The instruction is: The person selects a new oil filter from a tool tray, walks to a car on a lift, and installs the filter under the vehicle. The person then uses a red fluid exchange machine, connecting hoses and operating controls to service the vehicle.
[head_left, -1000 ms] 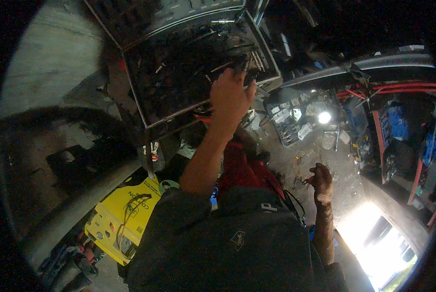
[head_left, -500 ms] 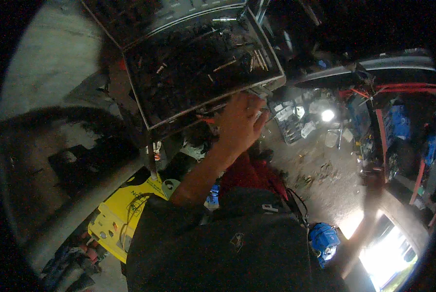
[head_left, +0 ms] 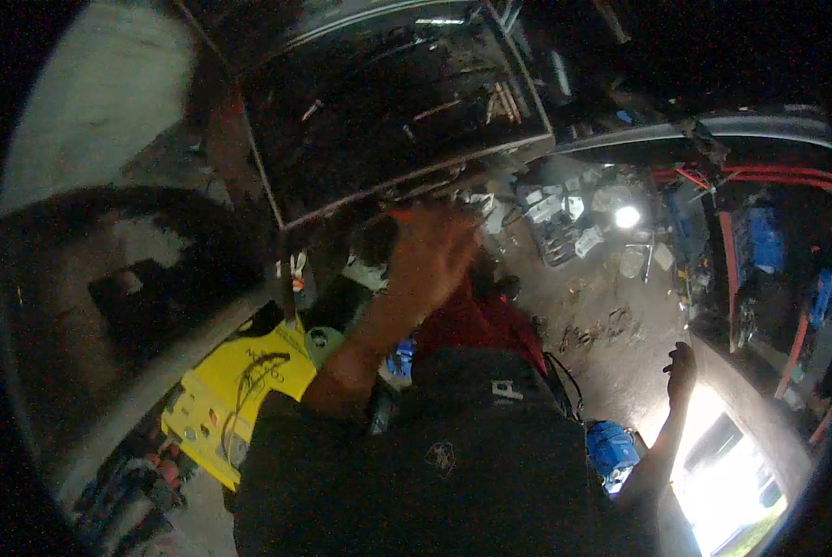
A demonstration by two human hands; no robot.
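View: the head camera is looking down over a dark shirt into a cluttered, dim work area; there is only this one view.

Thing in hand: the left hand (head_left: 432,255) is reaching toward the front edge of a wide metal tool tray (head_left: 277,186), which is sitting above and ahead of the person, packed with dark tools.

How it is likely handling: the tray is looking rigid and, loaded as it is, probably heavy; its thin rim is likely hard-edged and perhaps greasy, so taking it along the front lip with a full grip is seeming the safest hold.

Left hand: it is blurring with motion, fingers spread and slightly curled just below the tray's lip; whether it is touching the rim or gripping anything, I cannot tell.

Right hand: the right hand (head_left: 682,367) is hanging well apart to the right, over the dirty floor (head_left: 611,316), fingers loosely curled, apparently holding nothing.

Around: a yellow plastic case (head_left: 235,395) is lying at lower left, a red cloth-like thing (head_left: 476,320) is sitting under the left forearm, and a blue object (head_left: 611,447) is resting near the right arm.
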